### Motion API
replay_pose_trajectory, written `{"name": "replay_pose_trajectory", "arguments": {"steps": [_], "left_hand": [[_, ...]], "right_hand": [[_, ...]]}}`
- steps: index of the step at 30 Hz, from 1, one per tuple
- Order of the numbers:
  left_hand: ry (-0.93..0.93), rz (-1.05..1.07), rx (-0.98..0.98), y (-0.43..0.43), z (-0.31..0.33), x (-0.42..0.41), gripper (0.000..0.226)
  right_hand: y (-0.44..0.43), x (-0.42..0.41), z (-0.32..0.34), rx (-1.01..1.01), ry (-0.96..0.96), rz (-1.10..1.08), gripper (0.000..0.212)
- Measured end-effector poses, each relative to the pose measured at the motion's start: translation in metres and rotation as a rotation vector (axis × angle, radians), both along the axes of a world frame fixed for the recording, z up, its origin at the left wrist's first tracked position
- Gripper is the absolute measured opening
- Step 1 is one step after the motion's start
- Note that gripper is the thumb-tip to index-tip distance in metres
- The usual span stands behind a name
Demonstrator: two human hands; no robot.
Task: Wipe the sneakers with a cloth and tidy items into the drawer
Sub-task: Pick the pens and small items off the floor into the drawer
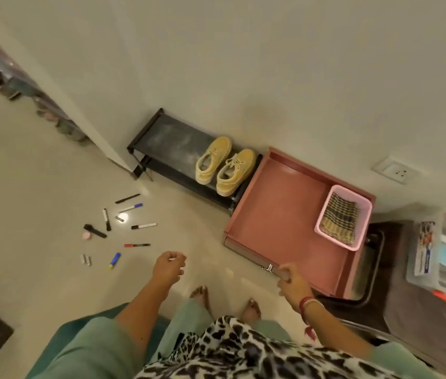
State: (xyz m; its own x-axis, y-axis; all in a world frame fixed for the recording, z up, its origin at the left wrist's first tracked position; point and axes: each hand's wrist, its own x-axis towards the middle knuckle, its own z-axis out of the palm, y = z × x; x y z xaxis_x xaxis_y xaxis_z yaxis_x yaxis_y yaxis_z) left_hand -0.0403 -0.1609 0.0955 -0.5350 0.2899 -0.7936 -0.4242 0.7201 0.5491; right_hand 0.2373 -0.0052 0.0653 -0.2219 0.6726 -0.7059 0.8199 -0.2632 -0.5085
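Two yellow sneakers (223, 166) stand side by side on a low black shoe rack (172, 143) against the wall. To their right a pink drawer (279, 214) is pulled out. Inside it, a pink basket (364, 206) holds a folded checked cloth (339, 218). My right hand (291, 280) grips the drawer's metal handle (269, 267) at the front edge. My left hand (168, 268) hangs over the floor with loosely curled fingers and holds nothing. Several markers, batteries and small items (119, 228) are scattered on the floor to the left.
A dark cabinet (408, 310) on the right carries a clear plastic box (435, 253). A wall socket (397, 170) sits above the drawer. More shoes line a doorway (24, 88) at far left. My bare feet (227, 302) stand in front of the drawer.
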Motion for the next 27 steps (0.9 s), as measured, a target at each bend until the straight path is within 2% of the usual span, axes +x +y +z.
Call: {"name": "replay_pose_trajectory", "arguments": {"steps": [3, 6, 11, 15, 17, 19, 21, 24, 27], "left_hand": [[-0.053, 0.067, -0.059, -0.034, 0.020, -0.003, 0.009], [-0.097, 0.223, -0.092, -0.068, 0.017, -0.009, 0.009], [-0.319, 0.639, -0.119, -0.120, 0.003, -0.019, 0.034], [-0.371, 0.816, -0.073, -0.150, 0.000, -0.052, 0.027], [-0.357, 0.892, -0.057, -0.164, 0.002, -0.073, 0.019], [-0.320, 0.902, -0.065, -0.173, 0.005, -0.100, 0.015], [-0.295, 0.858, -0.087, -0.184, 0.010, -0.127, 0.008], [-0.193, 0.816, -0.116, -0.198, 0.011, -0.169, 0.022], [-0.116, 0.930, -0.074, -0.205, 0.013, -0.205, 0.015]], "right_hand": [[0.006, -0.019, 0.023, -0.024, -0.023, 0.122, 0.031], [0.027, -0.065, 0.024, -0.004, -0.075, 0.252, 0.023], [0.036, -0.175, 0.034, 0.015, -0.115, 0.444, 0.031], [0.031, -0.269, 0.027, -0.028, -0.145, 0.642, 0.045], [0.025, -0.321, 0.027, -0.032, -0.200, 0.833, 0.051], [0.016, -0.379, 0.035, -0.019, -0.179, 0.945, 0.045], [0.006, -0.435, 0.046, 0.007, -0.094, 0.933, 0.039], [-0.008, -0.496, 0.054, 0.005, -0.024, 0.915, 0.032], [-0.016, -0.540, 0.057, -0.036, -0.091, 1.057, 0.022]]}}
